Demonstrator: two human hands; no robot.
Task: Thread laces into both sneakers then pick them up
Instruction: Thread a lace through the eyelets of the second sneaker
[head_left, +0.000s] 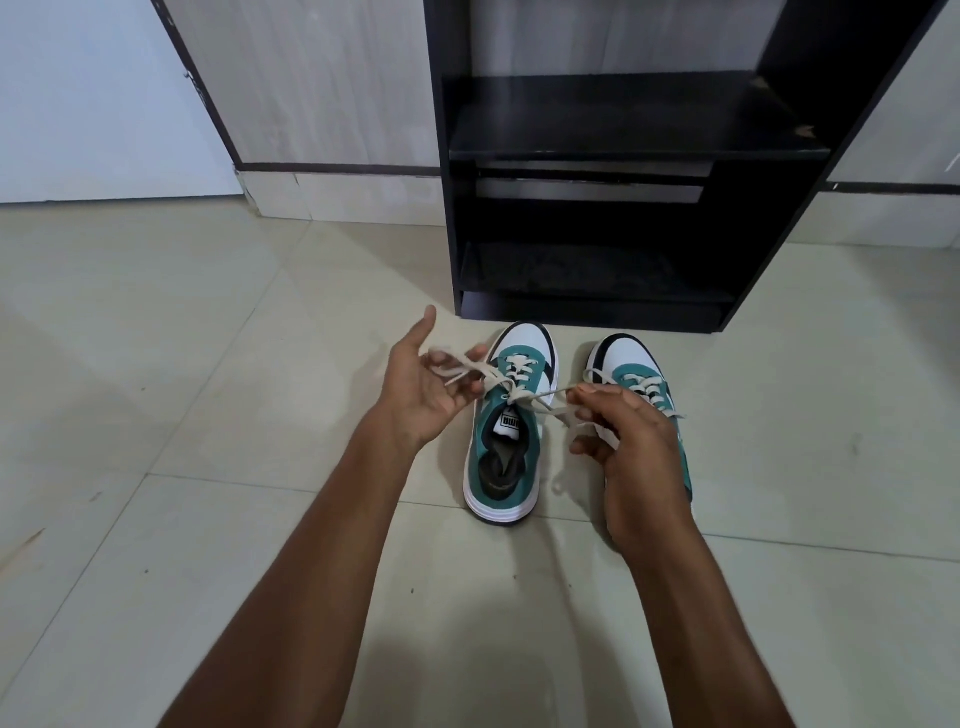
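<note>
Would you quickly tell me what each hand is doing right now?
Left hand: closed on one lace end.
Right hand: closed on the other lace end.

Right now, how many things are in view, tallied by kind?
Sneakers: 2, the left sneaker and the right sneaker
Laces: 2, the left lace and the right lace
Hands: 2, left hand and right hand
Black shelf unit: 1
Total: 7

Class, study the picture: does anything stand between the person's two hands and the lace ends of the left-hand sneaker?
Nothing visible does. The left hand and the right hand each already grip an end of the lace of the left sneaker. The right hand partly hides the right sneaker beside it.
</note>
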